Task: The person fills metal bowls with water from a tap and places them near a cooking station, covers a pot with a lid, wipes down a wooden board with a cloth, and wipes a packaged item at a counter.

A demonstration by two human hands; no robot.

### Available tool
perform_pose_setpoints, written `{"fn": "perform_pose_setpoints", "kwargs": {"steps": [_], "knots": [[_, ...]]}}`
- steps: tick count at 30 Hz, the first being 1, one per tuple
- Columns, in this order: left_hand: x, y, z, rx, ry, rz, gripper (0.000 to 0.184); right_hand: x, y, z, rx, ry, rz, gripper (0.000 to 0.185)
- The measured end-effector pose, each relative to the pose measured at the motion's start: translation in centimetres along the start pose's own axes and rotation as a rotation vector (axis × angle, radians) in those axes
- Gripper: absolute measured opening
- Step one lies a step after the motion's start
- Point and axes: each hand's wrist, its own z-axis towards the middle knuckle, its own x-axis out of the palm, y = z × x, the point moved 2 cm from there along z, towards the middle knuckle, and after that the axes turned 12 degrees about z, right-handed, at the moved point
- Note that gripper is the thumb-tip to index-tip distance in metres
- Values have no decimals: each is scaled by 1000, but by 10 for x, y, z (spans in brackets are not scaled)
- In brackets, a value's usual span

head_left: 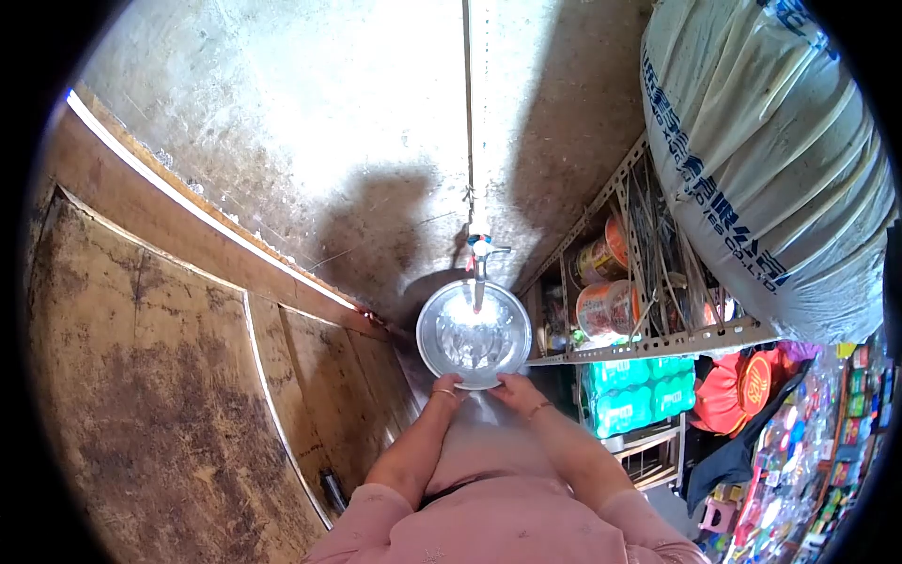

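A round, shiny metal basin sits beneath a wall tap. From the spout a stream that looks like running water falls into it, and the bright surface inside looks like rippling water. My left hand grips the near rim on its left side, fingers closed on the edge. On the right side of the same near rim, my right hand is closed in a like manner. The fingers' undersides are hidden by the basin. What supports the basin from below cannot be seen.
Brown wooden panels stand close on the left. To the right, a metal shelf holds tubs under a large white sack. Below are green shrink-wrapped packs, a red bag and crowded goods.
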Motion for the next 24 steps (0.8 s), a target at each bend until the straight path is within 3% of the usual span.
{"fn": "perform_pose_setpoints", "kwargs": {"steps": [20,23,24], "knots": [[-7,1,9,-22,-45,117,31,-10,-7,10,42,31,58,29],[-13,4,17,-18,-23,118,33,-13,-8,5,20,32,8,29],[-14,4,19,-16,-25,135,34,-15,-6,1,-113,166,-320,27]]}}
